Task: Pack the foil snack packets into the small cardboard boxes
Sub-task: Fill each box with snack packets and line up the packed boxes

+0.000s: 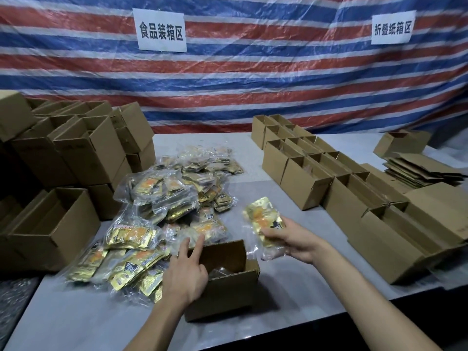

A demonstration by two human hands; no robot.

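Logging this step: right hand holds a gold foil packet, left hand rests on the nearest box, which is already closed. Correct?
Not quite. The head view shows the box open at the top, not closed. The rest stands: the right hand holds a gold foil packet and the left hand rests on that box.

Grey table (253, 325); striped tarp (278, 72) behind, bearing left sign (161, 30), right sign (393, 27).
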